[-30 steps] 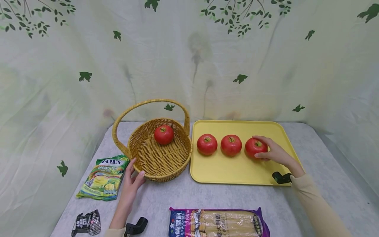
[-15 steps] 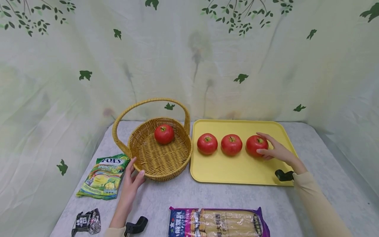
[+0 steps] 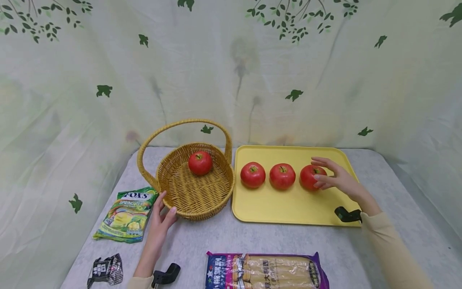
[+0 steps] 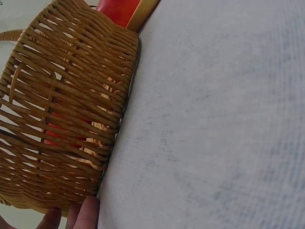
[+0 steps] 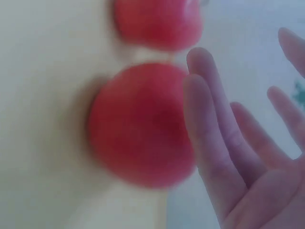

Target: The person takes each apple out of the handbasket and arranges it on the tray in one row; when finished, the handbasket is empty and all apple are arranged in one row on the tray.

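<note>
A yellow wicker basket (image 3: 164,168) with a tall arched handle stands left of centre, one red apple (image 3: 200,163) inside it. My left hand (image 3: 160,218) rests against the basket's near left side, thumb apart from the fingers; in the left wrist view its fingertips (image 4: 87,214) meet the woven wall low down. On the yellow tray (image 3: 281,208), a left apple (image 3: 252,175), a middle apple (image 3: 282,176) and a right apple (image 3: 308,177) form a row. My right hand (image 3: 341,180) is at the right apple's right side, fingers spread and holding nothing; whether they touch it is unclear.
A green candy bag (image 3: 126,216) lies left of the basket, with a crumpled black wrapper (image 3: 106,271) nearer the front. A purple-edged pasta pack (image 3: 267,271) lies along the table's front. Behind the table (image 3: 390,192) hangs a leaf-printed curtain (image 3: 231,80).
My right hand has loosened from around the right apple, its fingers spreading and drawing back slightly to the right. The apple stays on the tray. My left hand and the basket have not moved.
</note>
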Demonstrator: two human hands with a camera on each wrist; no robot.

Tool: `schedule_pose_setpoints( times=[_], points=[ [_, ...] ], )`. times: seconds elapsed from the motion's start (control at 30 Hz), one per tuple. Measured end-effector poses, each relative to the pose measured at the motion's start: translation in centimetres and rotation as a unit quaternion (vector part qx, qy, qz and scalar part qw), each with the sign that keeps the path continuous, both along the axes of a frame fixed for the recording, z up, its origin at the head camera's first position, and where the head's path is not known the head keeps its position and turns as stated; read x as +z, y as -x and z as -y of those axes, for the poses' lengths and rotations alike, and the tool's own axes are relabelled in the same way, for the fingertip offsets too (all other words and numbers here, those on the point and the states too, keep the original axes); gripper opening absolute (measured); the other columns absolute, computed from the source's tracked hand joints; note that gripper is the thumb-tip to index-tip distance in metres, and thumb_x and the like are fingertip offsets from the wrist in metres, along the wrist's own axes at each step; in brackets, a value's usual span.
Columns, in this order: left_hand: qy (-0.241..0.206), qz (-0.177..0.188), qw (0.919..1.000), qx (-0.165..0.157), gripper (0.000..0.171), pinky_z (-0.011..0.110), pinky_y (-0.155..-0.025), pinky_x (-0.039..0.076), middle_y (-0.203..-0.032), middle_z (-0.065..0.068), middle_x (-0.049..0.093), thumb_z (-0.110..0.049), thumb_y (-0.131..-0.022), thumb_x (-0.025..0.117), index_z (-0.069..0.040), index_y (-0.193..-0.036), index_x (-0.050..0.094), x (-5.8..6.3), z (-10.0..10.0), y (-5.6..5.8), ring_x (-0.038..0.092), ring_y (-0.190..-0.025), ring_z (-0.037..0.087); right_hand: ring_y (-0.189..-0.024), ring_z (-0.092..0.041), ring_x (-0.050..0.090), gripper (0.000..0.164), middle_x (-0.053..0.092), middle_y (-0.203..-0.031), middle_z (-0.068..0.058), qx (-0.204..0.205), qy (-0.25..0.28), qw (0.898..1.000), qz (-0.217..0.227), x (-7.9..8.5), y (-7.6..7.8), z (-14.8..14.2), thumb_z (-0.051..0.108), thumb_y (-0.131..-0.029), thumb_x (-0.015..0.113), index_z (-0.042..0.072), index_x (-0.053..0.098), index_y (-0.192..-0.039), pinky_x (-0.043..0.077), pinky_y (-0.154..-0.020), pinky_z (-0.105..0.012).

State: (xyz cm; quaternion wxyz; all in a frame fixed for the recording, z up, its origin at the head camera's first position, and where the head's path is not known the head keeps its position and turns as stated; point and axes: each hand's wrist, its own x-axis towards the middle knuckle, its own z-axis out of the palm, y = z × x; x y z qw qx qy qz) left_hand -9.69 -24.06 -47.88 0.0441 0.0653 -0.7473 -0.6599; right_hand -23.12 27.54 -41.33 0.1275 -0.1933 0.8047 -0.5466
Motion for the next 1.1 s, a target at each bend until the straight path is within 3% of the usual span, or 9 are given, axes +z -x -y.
schedule_pose_setpoints(
  times=[0.27, 0.43, 0.57, 0.67, 0.8, 0.9, 1.1],
  points=[
    [-0.004, 0.007, 1.0000, -0.001, 0.060, 0.032, -0.088, 0.044, -0.143, 0.013, 0.010, -0.025, -0.095, 0.047, -0.028, -0.144, 0.013, 0.0, -0.1, 0.1, 0.032, -0.119, 0.031, -0.089, -0.037, 0.059, 0.055, 0.035, -0.136, -0.018, 0.079, 0.027, 0.996, 0.013, 1.3, -0.4, 5.5, 0.012, -0.088, 0.058, 0.017, 0.034, -0.138, 0.051, -0.074, -0.044],
    [-0.009, 0.010, 0.9999, 0.000, 0.061, 0.036, -0.090, 0.043, -0.144, 0.013, 0.010, -0.023, -0.095, 0.047, -0.025, -0.144, 0.011, -0.1, -0.1, 0.1, 0.032, -0.120, 0.030, -0.089, -0.035, 0.059, 0.054, 0.035, -0.135, -0.020, 0.122, 0.041, 0.991, 0.033, 2.7, -1.1, 9.7, 0.005, -0.088, 0.057, 0.011, 0.034, -0.137, 0.047, -0.078, -0.051],
    [-0.009, 0.008, 0.9999, -0.001, 0.061, 0.035, -0.089, 0.043, -0.144, 0.013, 0.009, -0.022, -0.095, 0.046, -0.024, -0.144, 0.011, -0.1, 0.0, 0.1, 0.032, -0.120, 0.031, -0.087, -0.029, 0.060, 0.052, 0.037, -0.133, -0.022, 0.159, 0.039, 0.986, 0.029, 3.7, -1.6, 12.9, 0.003, -0.087, 0.056, 0.007, 0.036, -0.136, 0.048, -0.077, -0.050],
    [-0.006, 0.004, 1.0000, -0.001, 0.061, 0.032, -0.087, 0.044, -0.144, 0.013, 0.010, -0.023, -0.095, 0.046, -0.024, -0.144, 0.011, 0.0, 0.0, 0.1, 0.032, -0.119, 0.031, -0.088, -0.029, 0.059, 0.052, 0.037, -0.132, -0.022, 0.189, 0.047, 0.980, 0.036, 3.6, -1.6, 15.0, 0.002, -0.088, 0.055, 0.005, 0.035, -0.135, 0.048, -0.077, -0.050],
    [-0.004, -0.002, 1.0000, 0.001, 0.060, 0.031, -0.087, 0.045, -0.144, 0.013, 0.010, -0.025, -0.095, 0.047, -0.026, -0.144, 0.012, 0.2, -0.1, 0.0, 0.033, -0.119, 0.031, -0.093, -0.034, 0.057, 0.054, 0.038, -0.133, -0.018, 0.219, 0.053, 0.973, 0.046, 2.2, -0.9, 17.9, 0.003, -0.088, 0.056, 0.007, 0.034, -0.137, 0.048, -0.077, -0.050],
    [-0.005, -0.001, 1.0000, 0.001, 0.060, 0.032, -0.087, 0.044, -0.144, 0.013, 0.010, -0.025, -0.095, 0.047, -0.028, -0.144, 0.012, 0.2, -0.2, 0.0, 0.033, -0.119, 0.031, -0.093, -0.034, 0.058, 0.054, 0.039, -0.133, -0.014, 0.239, 0.052, 0.969, 0.038, 1.1, -0.4, 19.9, 0.006, -0.088, 0.057, 0.012, 0.035, -0.137, 0.050, -0.074, -0.046],
    [-0.006, 0.001, 1.0000, 0.004, 0.060, 0.034, -0.088, 0.044, -0.144, 0.013, 0.009, -0.024, -0.095, 0.046, -0.027, -0.144, 0.012, 0.2, -0.2, -0.1, 0.033, -0.119, 0.031, -0.086, -0.030, 0.061, 0.052, 0.043, -0.129, -0.006, 0.254, 0.050, 0.966, 0.010, 1.0, 0.1, 23.2, 0.018, -0.087, 0.060, 0.018, 0.039, -0.135, 0.052, -0.069, -0.041]
  ],
)
